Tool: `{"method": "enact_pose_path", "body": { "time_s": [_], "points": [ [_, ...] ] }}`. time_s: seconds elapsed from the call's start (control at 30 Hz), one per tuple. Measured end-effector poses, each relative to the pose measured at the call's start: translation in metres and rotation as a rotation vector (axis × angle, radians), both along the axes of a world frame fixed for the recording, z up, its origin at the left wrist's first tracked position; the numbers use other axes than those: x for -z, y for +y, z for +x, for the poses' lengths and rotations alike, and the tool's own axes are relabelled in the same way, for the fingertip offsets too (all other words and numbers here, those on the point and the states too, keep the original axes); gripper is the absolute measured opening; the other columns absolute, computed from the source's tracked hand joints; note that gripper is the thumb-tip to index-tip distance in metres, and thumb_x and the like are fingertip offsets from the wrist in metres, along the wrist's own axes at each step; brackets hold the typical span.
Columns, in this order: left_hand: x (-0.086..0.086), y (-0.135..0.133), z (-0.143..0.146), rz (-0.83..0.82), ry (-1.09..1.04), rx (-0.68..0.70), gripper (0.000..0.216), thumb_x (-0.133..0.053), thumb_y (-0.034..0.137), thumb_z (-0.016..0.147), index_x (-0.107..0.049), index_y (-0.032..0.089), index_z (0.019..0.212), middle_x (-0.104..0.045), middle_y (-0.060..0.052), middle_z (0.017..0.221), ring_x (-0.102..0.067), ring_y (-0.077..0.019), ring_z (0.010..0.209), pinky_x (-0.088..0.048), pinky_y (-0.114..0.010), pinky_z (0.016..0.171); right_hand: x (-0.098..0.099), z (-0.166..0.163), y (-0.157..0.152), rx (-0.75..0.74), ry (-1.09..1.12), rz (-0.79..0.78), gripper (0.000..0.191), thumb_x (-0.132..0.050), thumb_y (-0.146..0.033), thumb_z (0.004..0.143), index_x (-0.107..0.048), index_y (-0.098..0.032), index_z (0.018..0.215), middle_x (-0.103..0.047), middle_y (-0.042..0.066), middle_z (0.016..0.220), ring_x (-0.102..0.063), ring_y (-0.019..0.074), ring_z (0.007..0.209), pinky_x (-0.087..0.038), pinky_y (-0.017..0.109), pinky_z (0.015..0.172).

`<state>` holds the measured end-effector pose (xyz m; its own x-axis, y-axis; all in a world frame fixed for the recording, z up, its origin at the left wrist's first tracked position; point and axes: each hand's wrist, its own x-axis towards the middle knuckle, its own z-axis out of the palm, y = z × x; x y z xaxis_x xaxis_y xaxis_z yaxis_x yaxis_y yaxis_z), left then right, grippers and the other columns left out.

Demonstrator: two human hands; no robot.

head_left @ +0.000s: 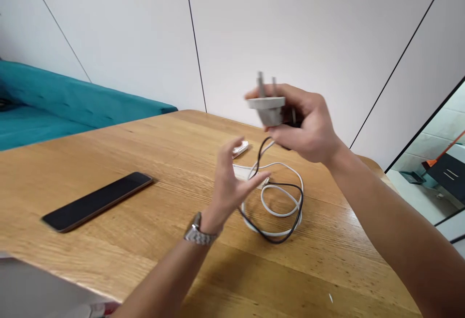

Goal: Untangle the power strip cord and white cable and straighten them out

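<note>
Over our wooden table (145, 240), our right hand (308, 124) clamps the grey plug (269, 107) aloft; our left hand (230, 182) hovers spread above coiled cables (279, 206), next needing the loose cable end

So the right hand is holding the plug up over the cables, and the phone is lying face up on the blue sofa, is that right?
Not quite. The head view shows the phone lying on the wooden table, not the sofa. The rest holds: the right hand holds the plug above the cables.
</note>
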<state>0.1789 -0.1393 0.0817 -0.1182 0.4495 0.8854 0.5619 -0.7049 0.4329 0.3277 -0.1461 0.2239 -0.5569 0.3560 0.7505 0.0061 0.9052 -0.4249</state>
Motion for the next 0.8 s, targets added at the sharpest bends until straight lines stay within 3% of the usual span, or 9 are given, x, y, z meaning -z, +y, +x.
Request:
{"method": "enact_pose_path", "body": {
  "time_s": [0.1,0.2,0.27,0.33,0.43,0.53,0.6,0.7,0.8],
  "points": [
    [-0.05,-0.002,-0.02,-0.191,-0.019,0.29,0.056,-0.077,0.047,0.061,-0.061,0.017,0.105,-0.065,-0.007,0.098,-0.06,-0.0259,0.094,-0.051,-0.038,0.08,-0.003,-0.028,-0.008,-0.204,-0.029,-0.123,0.032,-0.052,-0.023,0.07,-0.062,-0.016,0.1,-0.058,-0.002,0.085,-0.057,0.0122,0.084,-0.049,0.025,0.072],
    [-0.074,-0.012,-0.029,-0.539,0.028,0.63,0.03,-0.077,0.041,0.062,-0.062,0.015,0.067,-0.056,-0.001,0.059,-0.056,-0.0165,0.058,-0.047,-0.027,0.052,0.006,-0.038,-0.002,-0.292,-0.014,-0.265,0.038,-0.052,-0.026,0.071,-0.06,-0.015,0.107,-0.057,-0.002,0.083,-0.058,0.0126,0.082,-0.05,0.026,0.072],
    [-0.074,-0.018,-0.032,-0.746,0.001,0.849,0.032,-0.076,0.04,0.063,-0.058,0.014,0.056,-0.041,0.002,0.045,-0.039,-0.0076,0.042,-0.032,-0.019,0.039,0.016,-0.036,0.004,-0.288,0.005,-0.348,0.04,-0.05,-0.029,0.075,-0.058,-0.015,0.111,-0.057,-0.001,0.084,-0.059,0.0124,0.081,-0.05,0.029,0.072],
    [-0.065,-0.023,-0.029,-0.902,-0.135,0.994,0.035,-0.072,0.045,0.067,-0.058,0.013,0.058,-0.029,0.006,0.043,-0.023,-0.0023,0.037,-0.018,-0.015,0.036,0.029,-0.028,0.011,-0.221,0.056,-0.421,0.039,-0.051,-0.033,0.077,-0.058,-0.015,0.111,-0.059,0.0,0.088,-0.06,0.0132,0.082,-0.051,0.032,0.076],
    [-0.049,-0.027,-0.012,-1.033,-0.415,1.005,0.038,-0.066,0.05,0.074,-0.056,0.014,0.064,-0.02,0.009,0.046,-0.013,-0.0009,0.038,-0.01,-0.013,0.036,0.058,-0.011,0.015,-0.025,0.243,-0.528,0.045,-0.06,-0.042,0.074,-0.056,-0.019,0.113,-0.062,0.003,0.102,-0.06,0.0165,0.092,-0.05,0.033,0.08],
    [-0.041,-0.034,0.014,-0.99,-0.64,0.969,0.038,-0.065,0.051,0.076,-0.053,0.015,0.07,-0.017,0.01,0.049,-0.01,-0.0015,0.039,-0.01,-0.013,0.035,0.096,0.019,0.003,0.288,0.442,-0.688,0.049,-0.06,-0.052,0.074,-0.055,-0.021,0.112,-0.061,0.007,0.11,-0.06,0.0182,0.095,-0.051,0.03,0.074],
    [-0.039,-0.042,0.035,-0.908,-0.75,0.965,0.037,-0.064,0.051,0.077,-0.054,0.015,0.076,-0.019,0.01,0.051,-0.012,-0.002,0.04,-0.012,-0.013,0.036,0.119,0.045,-0.015,0.518,0.481,-0.762,0.047,-0.058,-0.059,0.076,-0.058,-0.019,0.101,-0.063,0.008,0.101,-0.061,0.0183,0.085,-0.051,0.029,0.066],
    [-0.036,-0.054,0.069,-0.814,-0.855,1.009,0.035,-0.063,0.047,0.079,-0.057,0.014,0.089,-0.027,0.008,0.057,-0.021,-0.003,0.044,-0.019,-0.014,0.04,0.141,0.083,-0.052,0.523,0.405,-0.776,0.049,-0.054,-0.061,0.08,-0.06,-0.018,0.102,-0.065,0.01,0.096,-0.062,0.0202,0.084,-0.052,0.032,0.069],
    [-0.027,-0.062,0.105,-0.801,-0.85,1.084,0.031,-0.058,0.042,0.083,-0.055,0.017,0.103,-0.037,0.005,0.064,-0.036,-0.0058,0.053,-0.033,-0.017,0.051,0.143,0.106,-0.086,0.493,0.325,-0.736,0.06,-0.058,-0.062,0.079,-0.052,-0.022,0.123,-0.061,0.014,0.12,-0.061,0.0244,0.103,-0.052,0.039,0.083]
  ]
}}
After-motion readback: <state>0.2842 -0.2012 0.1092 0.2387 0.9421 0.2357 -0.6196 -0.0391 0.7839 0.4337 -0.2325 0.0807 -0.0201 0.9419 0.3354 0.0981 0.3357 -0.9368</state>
